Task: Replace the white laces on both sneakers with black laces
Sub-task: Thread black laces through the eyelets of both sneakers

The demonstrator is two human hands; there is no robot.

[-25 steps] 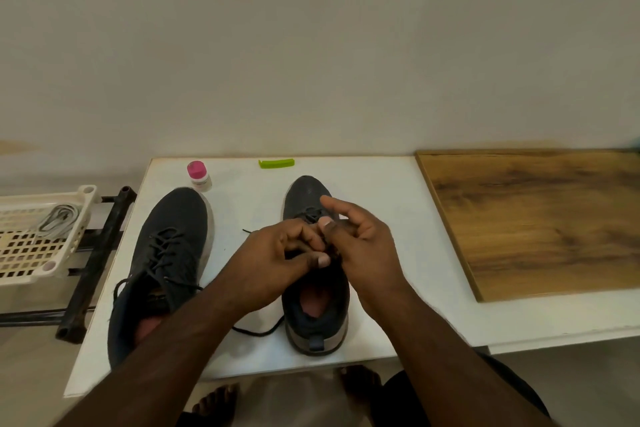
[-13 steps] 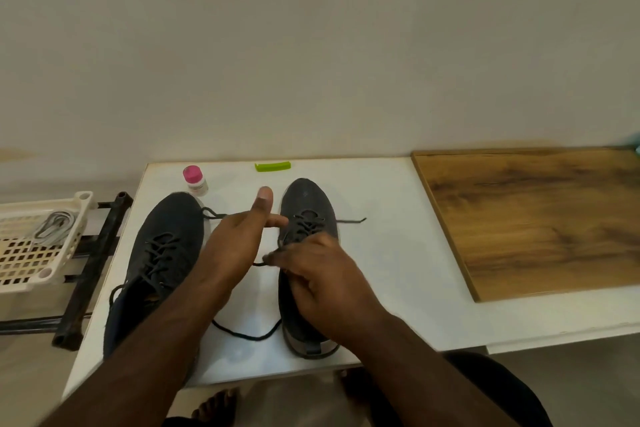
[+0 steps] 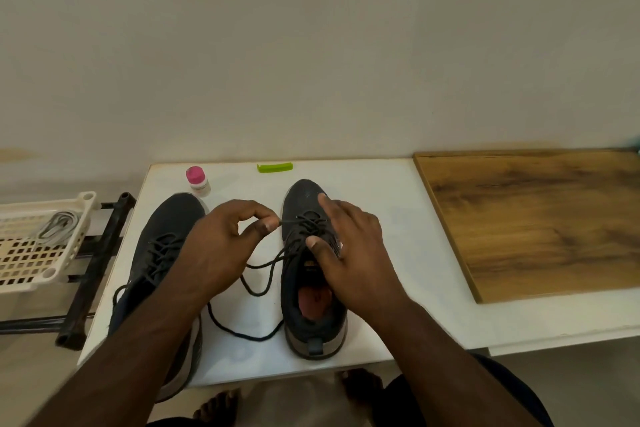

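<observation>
While the left hand [image 3: 221,246] pinches the black lace [image 3: 263,274] end between thumb and forefinger, just left of the right sneaker [image 3: 308,288] eyelets, the right hand [image 3: 349,253] rests on that sneaker's tongue and lacing, thumb pressing down, fingers mostly straight and spread toward the toe. Right hand holds nothing that I can see.

From the pinch the lace runs taut, right, into the upper eyelets. Slack drops toward the person from there: one loop on the white table [image 3: 381,204] between the two shoes, a second longer curve sweeping to the heel of the right sneaker.

Left of the grip, partly under the left forearm: left sneaker [image 3: 166,243], black-laced, heel overhanging the near table edge. The heel of the right sneaker sits near that same edge but on the table.

Beyond the grip, near the far edge by the wall: pink-capped bottle [image 3: 197,180] just off the left sneaker's toe, green clip [image 3: 275,167] further right.

Right of the hands: bare tabletop, then a wooden board [image 3: 540,218] whose left edge is well apart from the right sneaker.

Far left, off the table: cream basket [image 3: 31,253] on a dark frame [image 3: 93,274], white laces [image 3: 57,227] bundled inside.
</observation>
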